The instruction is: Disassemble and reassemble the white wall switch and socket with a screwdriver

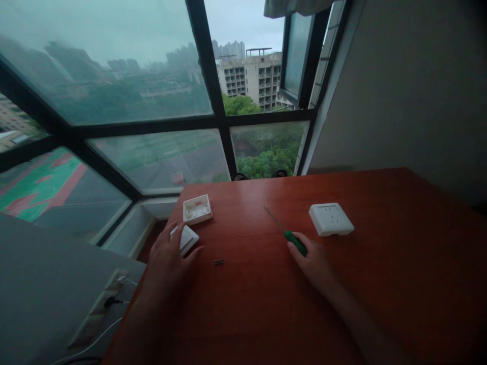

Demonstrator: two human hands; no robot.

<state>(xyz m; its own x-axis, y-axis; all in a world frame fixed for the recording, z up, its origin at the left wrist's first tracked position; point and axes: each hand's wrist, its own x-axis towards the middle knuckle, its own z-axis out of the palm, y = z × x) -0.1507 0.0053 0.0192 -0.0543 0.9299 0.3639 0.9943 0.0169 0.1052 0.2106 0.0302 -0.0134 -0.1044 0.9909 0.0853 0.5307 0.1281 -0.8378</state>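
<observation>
Okay, on my feed from the head cam: my right hand (312, 259) has a firm wrap on the green handle of the screwdriver (296, 243), shaft pointing to the far left, tip over the middle of the table (251, 309). My left hand (167, 253) is at the table's left side, fingers spread around a white plate (187, 240). Honestly can't tell if it's gripping that or just resting over it. Just past the plate there's an open white box (198, 219), hollow side up. Small screws (218, 262) lie just right of my left thumb. The socket (331, 219) sits face up over on the right, a bit farther out than my right hand. Big window (144, 86) on the far side, buildings outside.
</observation>
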